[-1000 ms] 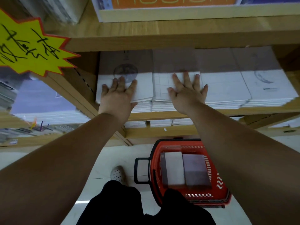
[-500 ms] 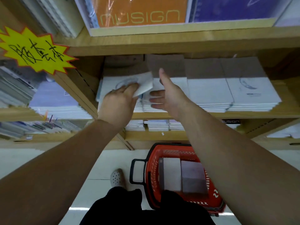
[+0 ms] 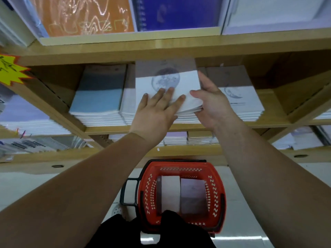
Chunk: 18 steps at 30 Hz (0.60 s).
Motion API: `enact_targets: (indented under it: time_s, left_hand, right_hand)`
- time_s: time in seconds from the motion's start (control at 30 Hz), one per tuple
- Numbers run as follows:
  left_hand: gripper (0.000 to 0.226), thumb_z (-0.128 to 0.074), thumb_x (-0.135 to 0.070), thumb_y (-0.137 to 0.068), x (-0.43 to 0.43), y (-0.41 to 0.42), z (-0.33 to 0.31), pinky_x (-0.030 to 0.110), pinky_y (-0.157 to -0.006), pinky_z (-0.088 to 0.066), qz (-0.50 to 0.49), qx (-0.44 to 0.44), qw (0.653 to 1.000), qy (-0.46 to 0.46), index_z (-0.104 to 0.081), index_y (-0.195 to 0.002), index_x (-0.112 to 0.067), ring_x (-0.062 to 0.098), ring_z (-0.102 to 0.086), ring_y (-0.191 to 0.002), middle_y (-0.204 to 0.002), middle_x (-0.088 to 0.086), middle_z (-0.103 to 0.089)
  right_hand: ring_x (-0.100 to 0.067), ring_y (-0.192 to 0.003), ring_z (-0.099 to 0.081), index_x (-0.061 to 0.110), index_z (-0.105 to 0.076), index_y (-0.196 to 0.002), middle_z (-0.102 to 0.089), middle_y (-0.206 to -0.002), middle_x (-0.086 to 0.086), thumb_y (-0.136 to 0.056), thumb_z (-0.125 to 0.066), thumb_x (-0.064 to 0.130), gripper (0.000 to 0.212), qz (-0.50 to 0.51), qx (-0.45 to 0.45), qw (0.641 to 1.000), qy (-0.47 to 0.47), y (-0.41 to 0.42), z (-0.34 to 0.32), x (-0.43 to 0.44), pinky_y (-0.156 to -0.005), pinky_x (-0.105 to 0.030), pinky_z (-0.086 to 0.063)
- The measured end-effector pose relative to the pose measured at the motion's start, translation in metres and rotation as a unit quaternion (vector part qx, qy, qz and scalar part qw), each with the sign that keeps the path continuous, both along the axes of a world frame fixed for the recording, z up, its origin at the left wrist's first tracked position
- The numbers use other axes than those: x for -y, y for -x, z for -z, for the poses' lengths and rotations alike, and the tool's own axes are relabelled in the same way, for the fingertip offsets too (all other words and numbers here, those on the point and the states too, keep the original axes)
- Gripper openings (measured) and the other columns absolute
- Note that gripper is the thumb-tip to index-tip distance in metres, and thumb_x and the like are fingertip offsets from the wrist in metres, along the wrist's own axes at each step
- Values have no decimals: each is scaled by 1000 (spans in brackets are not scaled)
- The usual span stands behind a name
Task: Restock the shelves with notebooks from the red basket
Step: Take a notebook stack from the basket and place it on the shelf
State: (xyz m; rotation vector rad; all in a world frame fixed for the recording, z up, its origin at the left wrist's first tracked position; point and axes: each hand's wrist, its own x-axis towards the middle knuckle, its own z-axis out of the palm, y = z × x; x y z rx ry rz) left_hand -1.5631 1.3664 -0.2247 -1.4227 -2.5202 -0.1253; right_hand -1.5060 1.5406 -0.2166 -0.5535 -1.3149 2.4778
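From the head camera, your left hand (image 3: 157, 111) lies flat and spread, fingers (image 3: 162, 94) pressing the lower part of the cover of a white notebook with a round moon print (image 3: 167, 83), just above the centre of the frame. Your right hand (image 3: 213, 102) is half curled around that notebook's lower right corner, thumb on top and the other fingers beneath, lifting the corner off the stack under it. The notebook sits atop the middle stack on the wooden shelf (image 3: 179, 127), its far half in shadow under the shelf board above.

To its left a stack topped by a pale blue cover (image 3: 97, 97) lies flat, and to its right another white stack (image 3: 238, 97) with a partly hidden round print, possibly the same design, though the blur makes that uncertain.

At lower centre the red basket (image 3: 180, 196) stands on the pale floor (image 3: 26, 190), black handle at its left, holding two piles side by side: a white one (image 3: 170, 192) and a darker purplish one (image 3: 194, 196). At far left a yellow starburst sign (image 3: 9, 68) juts from the shelf edge. Along the top, an orange cover (image 3: 84, 15) and a blue spiral-bound cover (image 3: 177, 13) stand on the upper shelf.
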Motion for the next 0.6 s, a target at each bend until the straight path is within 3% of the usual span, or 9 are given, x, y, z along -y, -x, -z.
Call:
enact_targets:
  time_s: [0.1,0.17,0.23,0.37,0.47,0.53,0.6]
  left_hand:
    - [64,-41,-39,-105,-30,6,15,54,-121,-20,-20,64,995,68,-8,-160,-36,29,-20,-153,-169,5,-14]
    - [65,-36,-45,-105,-40,14,28,54,-122,-17,-39,104,987,114,0,-159,-39,30,-16,-154,-169,6,-9]
    - [66,-33,-54,-104,-43,24,39,59,-122,-14,-73,132,976,155,3,-158,-42,34,-11,-155,-170,8,-5]
    - [72,-24,-73,-96,-44,43,51,68,-118,-3,-149,151,959,188,5,-157,-48,39,8,-154,-169,4,12]
    - [75,-23,-75,-94,-40,65,59,73,-116,-2,-174,173,949,197,12,-155,-48,38,15,-153,-168,-1,20]
    - [74,-25,-72,-96,-38,78,66,74,-115,-2,-177,187,946,197,16,-153,-50,36,20,-153,-166,-5,26]
    - [73,-27,-70,-97,-40,87,70,74,-114,0,-181,192,946,188,17,-153,-51,35,22,-152,-165,-7,28]
  right_hand:
    - [-40,-117,-65,11,-64,-132,-68,-131,-16,-88,-48,-16,54,49,23,998,-15,-8,17,-38,-83,-41,-58]
    - [-33,-100,-72,16,-70,-116,-77,-107,-9,-90,-47,-18,48,83,50,995,-9,-11,28,-59,-74,-38,-61]
    - [-26,-90,-74,15,-68,-119,-78,-95,-4,-92,-48,-18,47,109,87,990,-30,-10,40,-78,-70,-35,-62]
    - [-30,-111,-65,9,-52,-145,-67,-129,-14,-93,-51,-15,58,94,184,960,-190,4,71,-106,-93,-34,-52]
    - [-25,-118,-60,16,-50,-149,-64,-133,-4,-96,-56,-2,56,44,248,893,-373,17,85,-117,-93,-28,-46]
    - [-27,-125,-58,17,-44,-153,-60,-141,-3,-98,-60,12,58,-5,264,838,-477,30,90,-128,-100,-30,-47]
    - [-37,-134,-50,14,-34,-158,-51,-152,-13,-100,-60,28,65,-67,312,751,-578,42,90,-135,-108,-38,-45]
